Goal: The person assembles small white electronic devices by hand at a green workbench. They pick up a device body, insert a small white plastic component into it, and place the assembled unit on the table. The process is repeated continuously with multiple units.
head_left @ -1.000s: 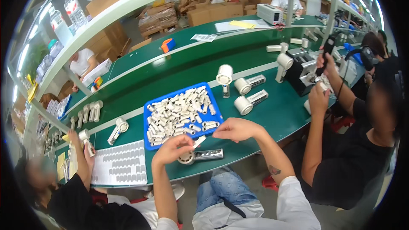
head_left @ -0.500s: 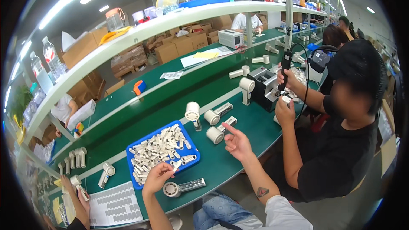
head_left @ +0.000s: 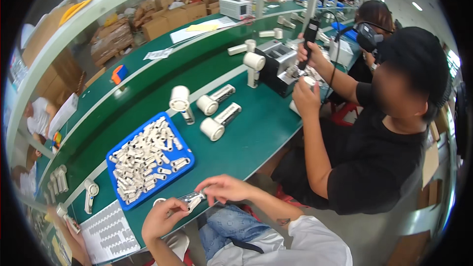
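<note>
My left hand [head_left: 165, 215] pinches a small white plastic part [head_left: 195, 203] between thumb and fingertips, low over the table's front edge. My right hand [head_left: 225, 188] comes in from the right with fingers apart, its fingertips beside the far end of that part; whether they touch it I cannot tell. Behind and under both hands lies a white handheld fan [head_left: 187, 196], mostly hidden. Just beyond is a blue tray [head_left: 191, 157] heaped with similar small white parts. To its right, one fan [head_left: 180, 100] stands upright, while another fan [head_left: 216, 100] and a third fan [head_left: 220, 122] lie flat.
At right, a co-worker in black holds an electric screwdriver [head_left: 309, 39] beside a black-and-silver box [head_left: 280, 64]. A sheet of grey labels [head_left: 109, 234] and a fan [head_left: 90, 194] lie left of the tray. Another person's hand [head_left: 75, 236] works at the far left.
My right hand has moved from beside the lying fans down to my left hand. My left hand still holds the small white part. The view has shifted, so the table appears farther left.
</note>
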Motion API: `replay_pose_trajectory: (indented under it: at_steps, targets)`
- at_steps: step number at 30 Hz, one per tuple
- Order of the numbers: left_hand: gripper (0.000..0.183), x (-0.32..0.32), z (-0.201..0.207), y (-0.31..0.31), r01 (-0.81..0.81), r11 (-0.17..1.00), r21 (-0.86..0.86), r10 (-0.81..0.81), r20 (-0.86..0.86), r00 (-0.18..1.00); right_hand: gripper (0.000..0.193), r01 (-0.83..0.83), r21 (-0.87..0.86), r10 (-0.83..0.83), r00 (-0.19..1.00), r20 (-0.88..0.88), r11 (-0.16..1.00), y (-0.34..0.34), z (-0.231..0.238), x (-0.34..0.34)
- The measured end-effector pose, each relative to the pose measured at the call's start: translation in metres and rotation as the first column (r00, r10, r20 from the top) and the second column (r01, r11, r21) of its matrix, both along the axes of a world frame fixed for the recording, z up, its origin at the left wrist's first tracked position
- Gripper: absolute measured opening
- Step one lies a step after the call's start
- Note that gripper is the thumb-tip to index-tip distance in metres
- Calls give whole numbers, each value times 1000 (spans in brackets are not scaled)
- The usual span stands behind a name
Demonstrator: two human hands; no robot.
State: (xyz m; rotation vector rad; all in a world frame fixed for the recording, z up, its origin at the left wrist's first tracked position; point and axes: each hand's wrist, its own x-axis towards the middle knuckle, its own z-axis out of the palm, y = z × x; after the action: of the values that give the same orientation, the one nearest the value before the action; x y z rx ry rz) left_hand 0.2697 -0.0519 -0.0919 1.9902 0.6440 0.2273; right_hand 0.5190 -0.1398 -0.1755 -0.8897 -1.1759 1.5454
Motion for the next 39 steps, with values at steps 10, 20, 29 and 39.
replay_pose_trajectory:
  at_steps: [10, 20, 29, 39]
  targets:
    - [16, 11, 3, -7, 63, 997, -45, -65, -38, 997, 30, -171, -93, 146, 961, -235, 981, -4, -9, -10]
    - [25, 2, 11, -14, -202, 978, 44, 202, 6, 979, 24, -153, -31, 122, 883, -452, 988, 2, -11, -37]
    - [26, 6, 32, -9, -147, 986, 75, 154, -111, 982, 16, -170, 19, 163, 899, -407, 985, 17, -3, -43]
    - [37, -35, -35, 36, 74, 984, 160, -126, 346, 930, 29, -233, 28, 229, 917, -327, 972, 11, 4, -40]
